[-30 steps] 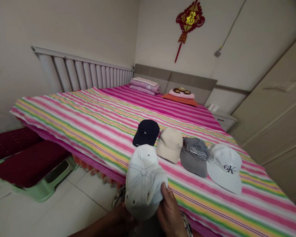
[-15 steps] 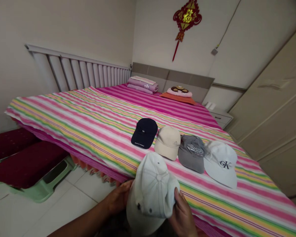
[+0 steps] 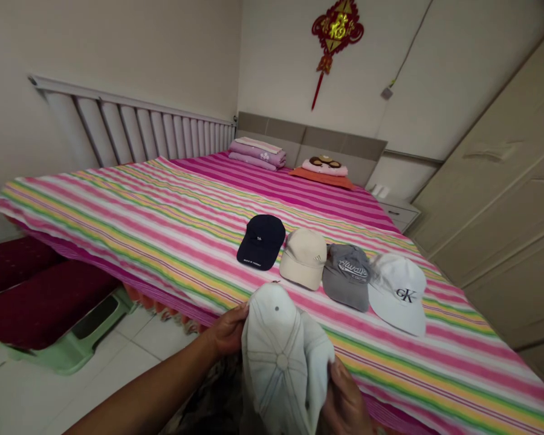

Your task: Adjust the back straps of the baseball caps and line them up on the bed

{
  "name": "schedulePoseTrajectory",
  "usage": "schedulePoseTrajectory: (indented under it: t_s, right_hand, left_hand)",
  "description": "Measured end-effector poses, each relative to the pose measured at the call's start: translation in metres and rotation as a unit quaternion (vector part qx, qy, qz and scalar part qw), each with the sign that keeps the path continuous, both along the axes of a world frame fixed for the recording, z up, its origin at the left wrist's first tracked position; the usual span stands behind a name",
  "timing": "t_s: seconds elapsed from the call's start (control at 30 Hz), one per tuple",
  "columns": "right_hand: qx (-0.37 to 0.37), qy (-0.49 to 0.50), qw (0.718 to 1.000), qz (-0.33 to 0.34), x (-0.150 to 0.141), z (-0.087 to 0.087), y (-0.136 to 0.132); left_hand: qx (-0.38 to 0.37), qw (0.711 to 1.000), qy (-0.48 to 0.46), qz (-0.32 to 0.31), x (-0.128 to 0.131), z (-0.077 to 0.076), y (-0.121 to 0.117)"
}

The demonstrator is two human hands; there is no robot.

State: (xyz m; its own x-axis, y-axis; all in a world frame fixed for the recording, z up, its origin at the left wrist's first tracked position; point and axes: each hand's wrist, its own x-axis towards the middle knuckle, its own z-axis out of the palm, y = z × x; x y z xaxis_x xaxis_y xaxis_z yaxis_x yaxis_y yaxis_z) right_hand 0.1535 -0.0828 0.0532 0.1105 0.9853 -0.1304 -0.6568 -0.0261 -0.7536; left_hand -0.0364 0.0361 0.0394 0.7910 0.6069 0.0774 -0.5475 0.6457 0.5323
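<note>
Both my hands hold a white cap (image 3: 281, 356) in front of me at the foot edge of the bed. My left hand (image 3: 226, 331) grips its left side with fingers curled behind it. My right hand (image 3: 347, 402) grips its right side, fingers closed on the fabric. The cap's crown faces me, folded in a little on the right. Beyond it, in a row on the striped bedspread (image 3: 163, 223), lie a navy cap (image 3: 261, 241), a beige cap (image 3: 303, 258), a grey cap (image 3: 347, 277) and a white cap with black letters (image 3: 399, 293).
Folded bedding (image 3: 258, 153) and a pillow (image 3: 323, 170) lie at the headboard. A green stool with dark red cushions (image 3: 49, 308) stands on the tiled floor at left. A nightstand (image 3: 396, 211) and wardrobe doors (image 3: 503, 193) are at right. A red knot ornament (image 3: 335, 30) hangs on the wall.
The white cap in my hands has dropped lower and turned, its crown now folding inward. My left hand has come up into view on its left side. The view has shifted slightly.
</note>
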Motion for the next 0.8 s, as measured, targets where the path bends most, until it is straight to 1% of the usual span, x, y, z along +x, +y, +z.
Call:
schedulePoseTrajectory:
  t_s: [0.13, 0.23, 0.3, 0.4, 0.5, 0.57, 0.63, 0.7, 0.8]
  right_hand:
    - [-0.002, 0.043, 0.999, 0.032, 0.001, -0.003, 0.002]
    - [-0.004, 0.059, 0.996, 0.062, 0.002, -0.003, 0.001]
    - [0.002, 0.066, 0.996, 0.068, 0.002, -0.004, 0.000]
    - [0.009, 0.063, 0.996, 0.070, 0.002, -0.005, 0.001]
    - [0.014, 0.059, 0.995, 0.080, 0.001, -0.003, 0.003]
    - [0.016, 0.056, 0.994, 0.098, 0.000, 0.000, 0.004]
    - [0.003, 0.045, 0.992, 0.121, -0.001, 0.003, 0.004]
    - [-0.026, 0.035, 0.990, 0.133, -0.001, 0.004, 0.004]
    - [-0.040, 0.040, 0.993, 0.105, 0.002, 0.005, 0.003]
  left_hand:
    - [0.012, 1.000, -0.017, 0.001, 0.002, 0.013, 0.003]
    - [0.008, 1.000, 0.016, -0.003, -0.001, 0.019, 0.005]
    - [0.004, 0.999, 0.045, 0.001, -0.004, 0.021, 0.006]
    - [0.006, 0.998, 0.064, 0.024, -0.008, 0.023, 0.007]
    - [-0.001, 0.997, 0.069, 0.027, -0.009, 0.023, 0.006]
    - [-0.013, 0.997, 0.062, 0.034, -0.008, 0.023, 0.006]
    - [-0.021, 0.997, 0.054, 0.046, -0.007, 0.021, 0.007]
    - [-0.018, 0.997, 0.052, 0.045, -0.006, 0.019, 0.009]
    - [-0.002, 0.998, 0.047, 0.037, -0.007, 0.018, 0.011]
